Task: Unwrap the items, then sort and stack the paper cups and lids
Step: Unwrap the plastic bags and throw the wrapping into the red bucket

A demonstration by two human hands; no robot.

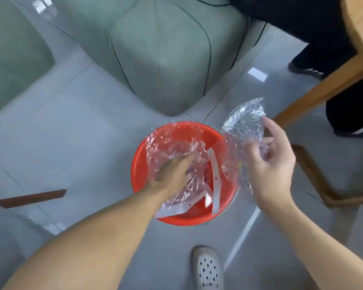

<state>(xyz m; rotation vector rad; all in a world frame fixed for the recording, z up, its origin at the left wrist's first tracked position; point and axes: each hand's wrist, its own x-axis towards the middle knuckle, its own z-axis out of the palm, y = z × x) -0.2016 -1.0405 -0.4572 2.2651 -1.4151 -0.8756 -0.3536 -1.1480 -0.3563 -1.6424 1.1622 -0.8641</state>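
The red bucket (137,170) stands on the floor, apparently as the waste bin for stripped wrapping. The left hand (172,168) reaches down into the crumpled film (168,141) lying inside it, probably to pack it down, though its fingers are lost under the plastic and I cannot tell whether they press or grip. The right hand (270,162), palm up with fingers curled, pinches a second sheet of film (243,120) just beyond the rim at 3 o'clock, likely next to be dropped in. Count: one bucket, two pieces of film, and about three white paper strips (216,174) towards its 4 o'clock side; no cups or lids show.
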